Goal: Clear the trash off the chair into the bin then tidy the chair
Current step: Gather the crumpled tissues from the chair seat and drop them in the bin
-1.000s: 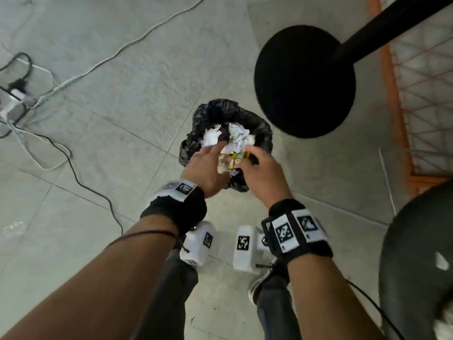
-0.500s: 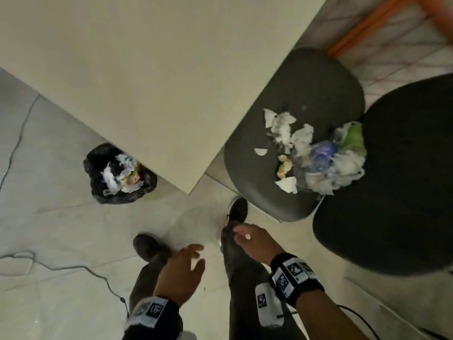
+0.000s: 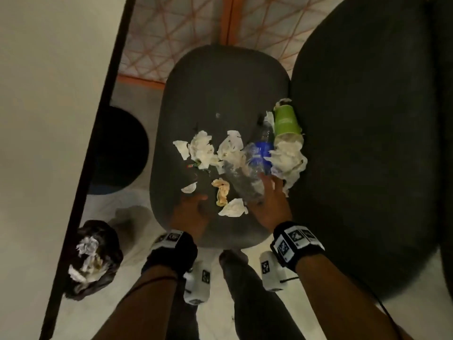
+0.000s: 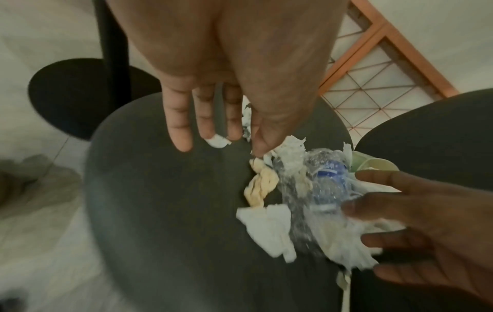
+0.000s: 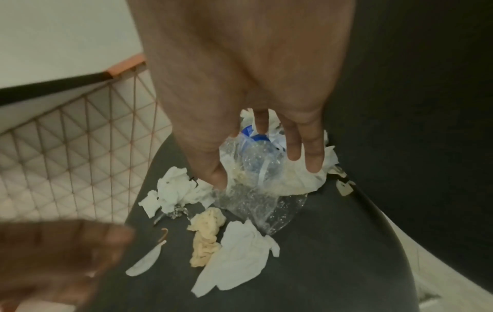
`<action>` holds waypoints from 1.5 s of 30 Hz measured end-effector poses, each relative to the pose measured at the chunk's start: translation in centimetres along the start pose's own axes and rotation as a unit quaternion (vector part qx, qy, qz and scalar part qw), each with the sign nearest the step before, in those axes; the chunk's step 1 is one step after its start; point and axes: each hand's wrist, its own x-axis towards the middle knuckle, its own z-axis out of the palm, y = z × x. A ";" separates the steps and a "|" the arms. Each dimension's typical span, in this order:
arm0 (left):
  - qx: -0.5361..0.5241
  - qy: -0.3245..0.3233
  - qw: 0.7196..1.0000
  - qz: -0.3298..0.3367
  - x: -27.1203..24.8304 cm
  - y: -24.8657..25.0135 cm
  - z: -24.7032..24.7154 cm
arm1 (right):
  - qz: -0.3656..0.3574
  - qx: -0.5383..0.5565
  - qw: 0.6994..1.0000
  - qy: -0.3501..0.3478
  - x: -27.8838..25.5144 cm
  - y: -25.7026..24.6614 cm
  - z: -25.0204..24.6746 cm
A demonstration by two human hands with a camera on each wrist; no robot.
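- Step: gathering trash from chair (image 3: 220,82).
- Right hand (image 3: 268,204) and left hand (image 3: 190,212): fingers spread, holding nothing.
- Next: grasp bottle (image 3: 255,165), carry to bin (image 3: 95,261).

We see tissues (image 3: 203,148), a bottle (image 3: 255,165) and a cup (image 3: 286,121) on the chair (image 3: 220,82), the bin (image 3: 93,258) on the floor to its left under the worktop (image 3: 49,94).

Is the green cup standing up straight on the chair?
No, the green cup lies on its side at the chair seat's right edge, beside the crushed bottle.
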 end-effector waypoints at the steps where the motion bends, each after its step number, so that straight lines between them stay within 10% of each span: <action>1: 0.015 0.020 1.000 0.003 1.5 0.9 -0.7 | -0.018 -0.023 1.000 -0.003 0.8 -0.2 0.1; 13: 0.247 -0.063 0.965 0.067 16.3 6.7 -3.3 | -0.012 -0.119 0.985 -0.122 8.1 -2.7 6.5; 23: 0.199 0.019 0.945 0.259 17.2 7.3 -3.5 | -0.044 -0.014 0.999 -0.021 7.4 -0.7 6.5; 31: 0.391 -0.096 0.874 0.272 19.2 10.3 1.0 | 0.131 0.174 0.964 0.153 5.1 2.2 3.5; 38: 0.198 -0.110 0.943 0.244 18.7 10.5 -0.9 | 0.196 0.259 0.919 0.224 5.6 2.6 2.6; 45: 0.274 -0.172 0.922 0.210 16.0 9.9 2.6 | 0.244 0.292 0.900 0.213 8.4 3.1 3.8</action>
